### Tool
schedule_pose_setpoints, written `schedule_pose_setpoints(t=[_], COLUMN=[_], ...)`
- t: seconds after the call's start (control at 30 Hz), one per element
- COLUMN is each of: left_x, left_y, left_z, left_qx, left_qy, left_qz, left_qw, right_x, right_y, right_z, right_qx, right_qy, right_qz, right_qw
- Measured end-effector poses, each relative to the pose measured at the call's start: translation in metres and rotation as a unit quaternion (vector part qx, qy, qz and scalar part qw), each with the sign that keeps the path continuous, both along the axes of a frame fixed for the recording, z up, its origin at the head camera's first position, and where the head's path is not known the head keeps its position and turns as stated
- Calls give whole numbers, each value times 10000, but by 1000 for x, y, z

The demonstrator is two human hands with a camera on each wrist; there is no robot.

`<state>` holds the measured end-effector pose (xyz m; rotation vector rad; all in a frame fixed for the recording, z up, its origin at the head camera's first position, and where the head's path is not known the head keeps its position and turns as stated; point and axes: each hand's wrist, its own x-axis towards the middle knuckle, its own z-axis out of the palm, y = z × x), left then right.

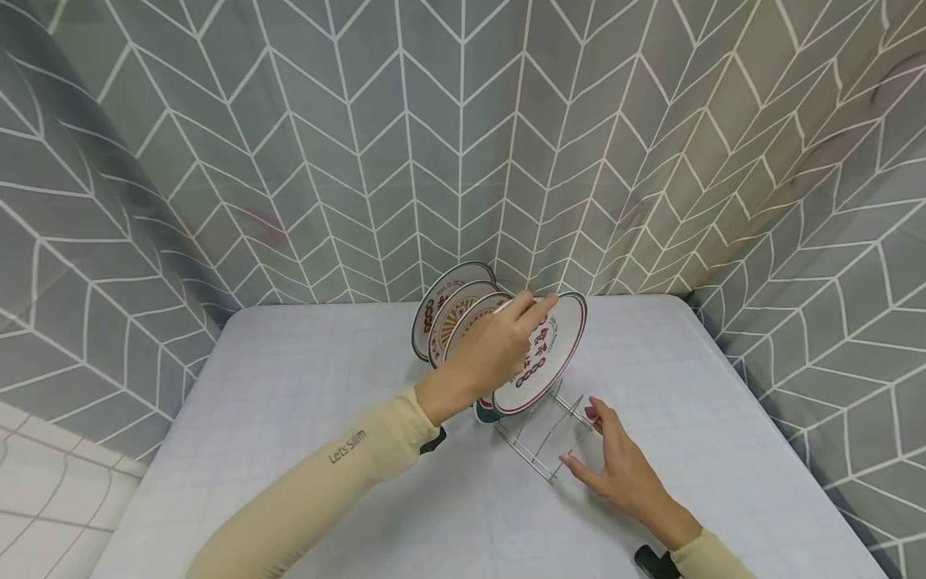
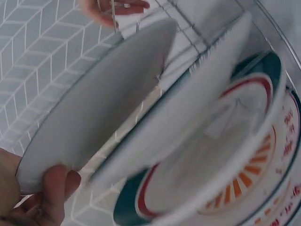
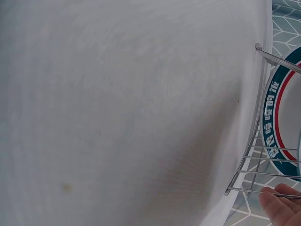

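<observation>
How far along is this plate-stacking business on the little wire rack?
Three plates already stand on edge at the far end of the wire rack. In hand: the left hand grips the top rim of a fourth, red-rimmed plate, tilted with its lower edge at the rack, while the right hand rests against the rack's near end. The near slots stand empty, and no other loose plates show on the table.

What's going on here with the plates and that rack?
A person stands at a pale table with a wire dish rack. The left hand grips the top rim of the front plate, which stands tilted in the rack. The right hand rests on the rack's near end. Three more plates stand behind.
</observation>
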<state>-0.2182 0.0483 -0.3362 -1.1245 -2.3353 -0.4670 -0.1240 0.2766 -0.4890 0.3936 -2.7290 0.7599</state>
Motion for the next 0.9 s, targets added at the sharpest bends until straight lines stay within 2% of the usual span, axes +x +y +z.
schedule_pose_setpoints(t=[0.13, 0.23, 0.4, 0.67, 0.9], left_x=[4, 6, 8, 18, 21], left_y=[15, 20, 20, 11, 7], left_z=[-11, -24, -40, -53, -58], left_qx=[-312, -485, -447, -382, -230], left_qy=[150, 59, -33, 18, 57], left_qz=[37, 189, 453, 603, 610], left_qw=[9994, 9986, 9980, 9974, 9979], right_x=[1, 1, 1, 0, 0], right_y=[1, 0, 0, 1, 0], right_z=[0, -1, 0, 0, 0], right_qx=[-83, -83, -21, 4, 2], right_qy=[74, 99, 160, 222, 163], right_qz=[6, 47, 44, 86, 83], right_qw=[9999, 9999, 9999, 9997, 9998])
